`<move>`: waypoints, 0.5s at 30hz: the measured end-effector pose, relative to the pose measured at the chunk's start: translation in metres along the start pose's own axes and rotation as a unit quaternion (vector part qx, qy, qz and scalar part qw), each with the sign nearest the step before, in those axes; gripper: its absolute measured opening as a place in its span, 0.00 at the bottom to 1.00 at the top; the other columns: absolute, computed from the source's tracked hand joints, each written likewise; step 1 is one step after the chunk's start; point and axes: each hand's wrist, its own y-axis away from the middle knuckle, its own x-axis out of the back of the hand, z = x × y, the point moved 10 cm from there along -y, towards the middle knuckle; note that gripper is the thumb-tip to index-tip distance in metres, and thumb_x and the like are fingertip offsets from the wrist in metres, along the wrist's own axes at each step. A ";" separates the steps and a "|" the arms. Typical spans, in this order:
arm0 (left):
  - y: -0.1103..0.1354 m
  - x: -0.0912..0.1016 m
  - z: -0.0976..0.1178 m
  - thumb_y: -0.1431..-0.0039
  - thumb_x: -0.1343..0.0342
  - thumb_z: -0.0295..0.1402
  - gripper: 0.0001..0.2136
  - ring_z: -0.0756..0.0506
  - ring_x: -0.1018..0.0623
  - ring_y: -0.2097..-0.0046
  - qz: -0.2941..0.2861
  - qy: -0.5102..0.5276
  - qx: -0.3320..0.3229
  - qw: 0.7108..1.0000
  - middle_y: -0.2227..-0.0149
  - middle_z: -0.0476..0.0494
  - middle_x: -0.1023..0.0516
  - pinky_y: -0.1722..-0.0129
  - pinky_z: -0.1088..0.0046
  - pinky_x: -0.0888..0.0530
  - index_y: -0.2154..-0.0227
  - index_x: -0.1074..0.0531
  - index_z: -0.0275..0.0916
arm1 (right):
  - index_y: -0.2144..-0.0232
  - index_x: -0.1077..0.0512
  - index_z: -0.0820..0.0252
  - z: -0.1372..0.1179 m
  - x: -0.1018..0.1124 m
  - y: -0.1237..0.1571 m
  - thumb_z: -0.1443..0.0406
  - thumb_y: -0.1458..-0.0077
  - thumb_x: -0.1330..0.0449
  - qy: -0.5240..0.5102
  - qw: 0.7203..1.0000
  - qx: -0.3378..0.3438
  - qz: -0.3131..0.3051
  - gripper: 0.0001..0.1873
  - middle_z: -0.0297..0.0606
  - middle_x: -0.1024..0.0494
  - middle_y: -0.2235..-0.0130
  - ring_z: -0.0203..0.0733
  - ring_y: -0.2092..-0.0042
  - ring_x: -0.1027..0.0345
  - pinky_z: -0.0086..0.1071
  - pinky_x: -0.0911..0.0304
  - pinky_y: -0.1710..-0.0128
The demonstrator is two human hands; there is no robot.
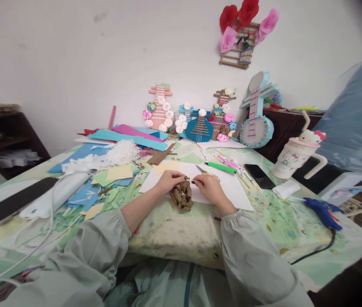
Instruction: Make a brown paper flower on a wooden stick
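Note:
Just over the table's front edge, a crumpled brown paper flower [181, 197] with a small white centre hangs below my fingertips. My left hand [168, 181] pinches its upper edge with thumb and forefinger. From the other side my right hand [211, 187] is closed in a pinch at the same edge, close to the left fingertips. A small bit of brown paper shows between the two hands; its exact shape is too small to make out. Beneath the hands lies a white paper sheet [232, 194], with scissors [204, 170] and a green marker [221, 167] just beyond.
Paper scraps [107, 181], white string [125, 152] and a dark phone [16, 200] lie left. On the right are another phone [259, 176], a tumbler [296, 157] and a blue glue gun [323, 213] with its cord. Decorated paper instruments [200, 128] line the wall.

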 end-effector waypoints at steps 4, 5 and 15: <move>0.000 -0.001 -0.002 0.59 0.37 0.34 0.13 0.50 0.27 0.74 -0.013 0.011 0.008 1.000 0.74 0.43 0.22 0.74 0.74 0.31 0.70 0.22 0.31 | 0.68 0.23 0.56 0.001 -0.001 0.000 0.66 0.44 0.46 0.002 1.000 -0.001 -0.001 0.10 0.37 0.21 0.69 0.40 0.66 0.31 0.30 0.47 0.68; 0.000 -0.002 -0.003 0.59 0.37 0.34 0.13 0.50 0.27 0.75 -0.016 0.013 0.010 1.000 0.74 0.43 0.22 0.74 0.74 0.31 0.70 0.23 0.31 | 0.68 0.23 0.56 0.001 -0.001 0.000 0.65 0.44 0.46 0.004 1.000 -0.002 -0.002 0.10 0.37 0.21 0.69 0.40 0.66 0.31 0.30 0.47 0.68; -0.002 -0.004 0.003 0.57 0.38 0.32 0.12 0.50 0.26 0.73 -0.029 -0.023 -0.018 0.999 0.73 0.42 0.22 0.72 0.74 0.30 0.69 0.22 0.31 | 0.68 0.23 0.55 0.003 -0.001 0.000 0.63 0.44 0.45 0.024 1.000 -0.006 0.015 0.10 0.36 0.21 0.68 0.40 0.67 0.31 0.31 0.45 0.67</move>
